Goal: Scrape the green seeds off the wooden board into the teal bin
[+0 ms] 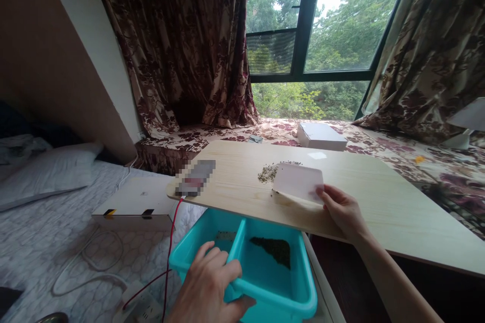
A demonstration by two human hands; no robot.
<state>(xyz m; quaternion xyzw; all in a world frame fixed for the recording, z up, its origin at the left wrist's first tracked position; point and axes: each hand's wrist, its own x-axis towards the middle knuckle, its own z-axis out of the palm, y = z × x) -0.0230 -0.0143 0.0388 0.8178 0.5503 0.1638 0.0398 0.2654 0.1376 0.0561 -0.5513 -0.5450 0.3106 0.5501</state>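
My right hand (343, 212) pinches the near right corner of a thin white plastic sheet with rounded corners (297, 181), tilted over the wooden tabletop. Small greenish-brown grains (267, 173) lie scattered beside and behind the sheet's left edge. Just below the table edge is a teal two-compartment bin (280, 297). My left hand (210, 282) grips its near rim by the divider, with fingers reaching over the left compartment. Dark grains (273, 251) are heaped in the right compartment. A few grains show in the left one, partly hidden by my hand.
A blurred-out phone-like device (196, 177) with a red cable (172, 242) lies at the table's left end. A white box (134, 204) and a power strip (142, 305) rest on the bed. Another white box (322, 135) stands on the window ledge behind the table.
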